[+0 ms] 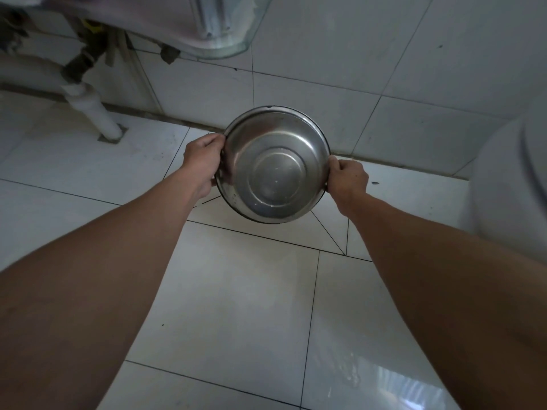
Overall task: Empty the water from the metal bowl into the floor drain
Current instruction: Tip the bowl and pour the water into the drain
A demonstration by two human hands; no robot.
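I hold a round metal bowl [273,165] out in front of me above the tiled floor, near the base of the wall. Its shiny surface with the flat circular base faces me, tilted steeply. My left hand [204,162] grips the rim on the left side and my right hand [347,180] grips the rim on the right. No water shows in the bowl. The floor tiles under the bowl have cut lines that slope toward a spot hidden behind the bowl; the floor drain itself is out of sight.
A white drain pipe [94,113] enters the floor at the left under a glass basin [225,45]. A white rounded fixture [512,187] stands at the right. Tiled wall lies behind; a wet, glossy patch [370,374] marks the floor at lower right.
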